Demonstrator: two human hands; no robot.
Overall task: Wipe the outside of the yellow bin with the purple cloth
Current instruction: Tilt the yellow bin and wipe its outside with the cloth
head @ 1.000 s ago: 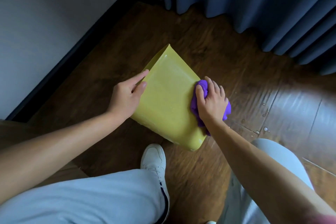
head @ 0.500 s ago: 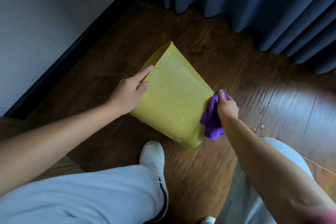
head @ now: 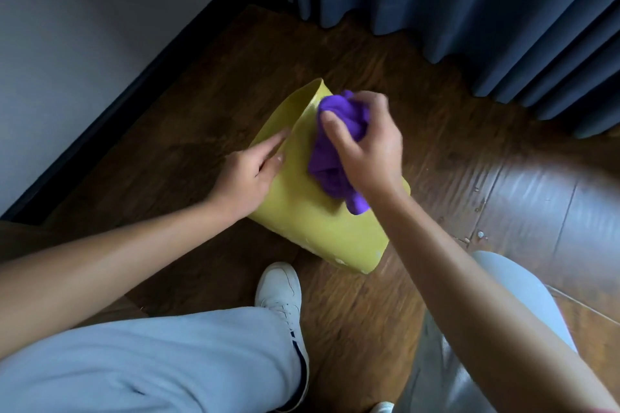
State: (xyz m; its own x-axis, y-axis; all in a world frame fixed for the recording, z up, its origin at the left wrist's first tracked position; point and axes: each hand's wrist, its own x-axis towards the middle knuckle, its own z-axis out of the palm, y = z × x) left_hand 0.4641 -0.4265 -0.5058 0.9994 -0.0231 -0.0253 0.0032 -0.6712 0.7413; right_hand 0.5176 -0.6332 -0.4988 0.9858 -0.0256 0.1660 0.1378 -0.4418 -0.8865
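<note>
The yellow bin (head: 318,228) lies tipped on its side on the wooden floor, one flat face turned up. My left hand (head: 250,171) rests flat against the bin's left edge with fingers stretched along it. My right hand (head: 365,144) grips the bunched purple cloth (head: 335,151) and presses it on the upper face, near the bin's far end. Part of the cloth hangs out below my wrist. The bin's right side is hidden under my right hand and forearm.
Dark blue curtains (head: 469,10) hang along the back and right. A grey wall with a black skirting board (head: 117,111) runs on the left. My white shoe (head: 280,292) stands just in front of the bin. Small droplets dot the floor (head: 479,235) at right.
My right hand has carried the cloth from the bin's lower right edge up onto its top face, toward the far end. My left hand has stayed on the left edge.
</note>
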